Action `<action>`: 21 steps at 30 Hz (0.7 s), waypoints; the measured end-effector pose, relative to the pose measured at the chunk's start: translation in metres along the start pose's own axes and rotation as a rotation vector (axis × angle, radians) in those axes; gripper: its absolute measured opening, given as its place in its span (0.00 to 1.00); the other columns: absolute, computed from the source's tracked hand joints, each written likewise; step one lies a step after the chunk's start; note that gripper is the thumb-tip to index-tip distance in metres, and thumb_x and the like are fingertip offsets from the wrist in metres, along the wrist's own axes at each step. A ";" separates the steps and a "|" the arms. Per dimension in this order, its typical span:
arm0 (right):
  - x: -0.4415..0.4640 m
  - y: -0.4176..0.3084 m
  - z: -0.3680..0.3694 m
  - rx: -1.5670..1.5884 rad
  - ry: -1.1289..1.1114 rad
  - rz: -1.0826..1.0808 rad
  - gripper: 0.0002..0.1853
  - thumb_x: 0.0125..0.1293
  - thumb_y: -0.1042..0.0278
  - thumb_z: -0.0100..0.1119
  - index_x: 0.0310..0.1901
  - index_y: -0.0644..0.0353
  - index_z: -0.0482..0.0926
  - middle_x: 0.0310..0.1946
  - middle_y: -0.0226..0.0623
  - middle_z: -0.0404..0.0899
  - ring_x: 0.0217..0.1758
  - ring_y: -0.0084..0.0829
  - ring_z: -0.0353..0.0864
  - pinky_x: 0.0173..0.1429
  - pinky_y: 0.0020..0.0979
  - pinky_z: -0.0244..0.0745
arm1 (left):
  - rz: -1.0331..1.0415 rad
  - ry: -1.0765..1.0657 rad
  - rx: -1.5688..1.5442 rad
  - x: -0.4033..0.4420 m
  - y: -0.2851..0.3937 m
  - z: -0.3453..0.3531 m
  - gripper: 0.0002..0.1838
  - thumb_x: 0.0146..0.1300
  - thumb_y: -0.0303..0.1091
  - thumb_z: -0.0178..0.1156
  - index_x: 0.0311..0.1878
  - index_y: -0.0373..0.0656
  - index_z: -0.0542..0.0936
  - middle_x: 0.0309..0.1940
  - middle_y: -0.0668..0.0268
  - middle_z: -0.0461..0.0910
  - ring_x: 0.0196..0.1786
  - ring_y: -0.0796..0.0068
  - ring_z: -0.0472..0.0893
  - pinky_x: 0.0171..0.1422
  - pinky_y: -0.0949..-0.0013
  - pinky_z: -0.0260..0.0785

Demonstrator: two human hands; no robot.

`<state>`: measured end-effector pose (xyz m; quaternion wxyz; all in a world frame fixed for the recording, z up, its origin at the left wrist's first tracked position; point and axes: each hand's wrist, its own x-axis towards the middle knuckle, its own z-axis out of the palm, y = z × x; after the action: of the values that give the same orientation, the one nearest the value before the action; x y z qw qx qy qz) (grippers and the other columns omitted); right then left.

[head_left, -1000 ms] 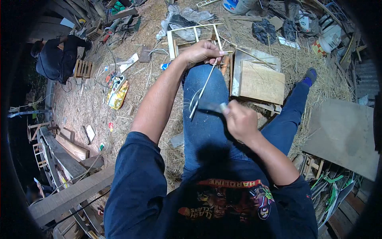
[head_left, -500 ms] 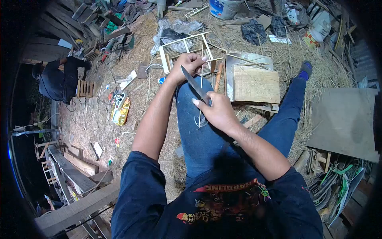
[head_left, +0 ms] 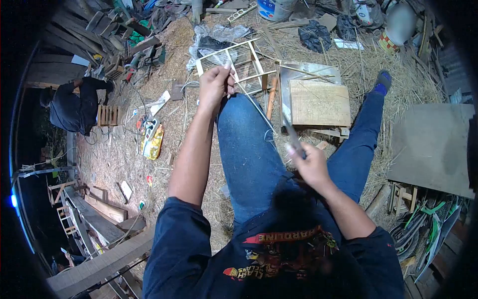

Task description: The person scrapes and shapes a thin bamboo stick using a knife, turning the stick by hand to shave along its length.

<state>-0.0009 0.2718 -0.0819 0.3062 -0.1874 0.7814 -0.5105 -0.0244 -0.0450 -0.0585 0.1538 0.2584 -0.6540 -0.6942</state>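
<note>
My left hand (head_left: 215,84) is closed on one end of a thin bamboo strip (head_left: 256,107) above my left knee. The strip slants down to the right, with a curled shaving (head_left: 269,135) near its lower end. In my right hand (head_left: 313,167) is a knife (head_left: 294,135), its blade pointing up and smeared by motion. The knife is apart from the strip. Just beyond my left hand stands a small slatted wooden cage frame (head_left: 249,62). A brown stick (head_left: 271,99) lies to the right of my knee.
A wooden board (head_left: 320,103) rests on a metal sheet to the right of my knee. At the left a person (head_left: 74,107) sits bent over. A yellow packet (head_left: 152,142) lies on the shaving-covered floor. A large flat panel (head_left: 432,149) is at the right, buckets at the back.
My right hand with the knife has moved right and down, away from the strip. My left hand has shifted slightly left, and the strip now slants instead of standing nearly upright.
</note>
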 end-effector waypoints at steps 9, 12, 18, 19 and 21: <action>0.035 -0.026 0.005 0.524 0.126 -0.030 0.14 0.69 0.63 0.66 0.48 0.66 0.80 0.26 0.29 0.80 0.29 0.17 0.76 0.36 0.22 0.70 | 0.182 0.229 -0.175 -0.104 0.008 0.004 0.13 0.74 0.37 0.57 0.44 0.34 0.78 0.27 0.60 0.82 0.25 0.73 0.82 0.31 0.74 0.73; 0.053 -0.034 0.011 0.511 0.164 -0.021 0.10 0.70 0.63 0.65 0.38 0.62 0.79 0.25 0.30 0.80 0.27 0.16 0.74 0.34 0.22 0.69 | 0.189 0.274 -0.213 -0.131 0.004 -0.009 0.12 0.73 0.36 0.58 0.42 0.35 0.78 0.29 0.58 0.83 0.27 0.70 0.84 0.33 0.73 0.75; 0.069 -0.027 -0.003 0.602 -0.051 0.119 0.06 0.72 0.68 0.58 0.38 0.59 0.76 0.24 0.32 0.79 0.13 0.13 0.60 0.16 0.18 0.52 | 0.320 0.403 -0.215 -0.163 -0.002 -0.045 0.09 0.73 0.33 0.59 0.43 0.36 0.80 0.30 0.59 0.84 0.29 0.71 0.84 0.35 0.72 0.75; 0.068 -0.027 -0.001 0.609 -0.036 0.127 0.06 0.72 0.68 0.59 0.37 0.59 0.76 0.25 0.35 0.81 0.12 0.12 0.59 0.16 0.18 0.52 | 0.311 0.424 -0.213 -0.166 -0.003 -0.046 0.07 0.72 0.32 0.59 0.43 0.37 0.81 0.30 0.59 0.84 0.30 0.71 0.84 0.36 0.70 0.76; 0.070 -0.025 -0.001 0.638 -0.036 0.134 0.06 0.71 0.68 0.60 0.38 0.59 0.75 0.27 0.36 0.82 0.12 0.11 0.59 0.15 0.18 0.52 | 0.328 0.441 -0.237 -0.167 -0.005 -0.046 0.07 0.72 0.31 0.60 0.43 0.37 0.81 0.30 0.59 0.84 0.30 0.70 0.84 0.37 0.70 0.76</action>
<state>-0.0541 0.2202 -0.0787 0.3960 -0.0390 0.5873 -0.7048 0.1391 0.0097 -0.0378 0.4316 0.2740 -0.5520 -0.6587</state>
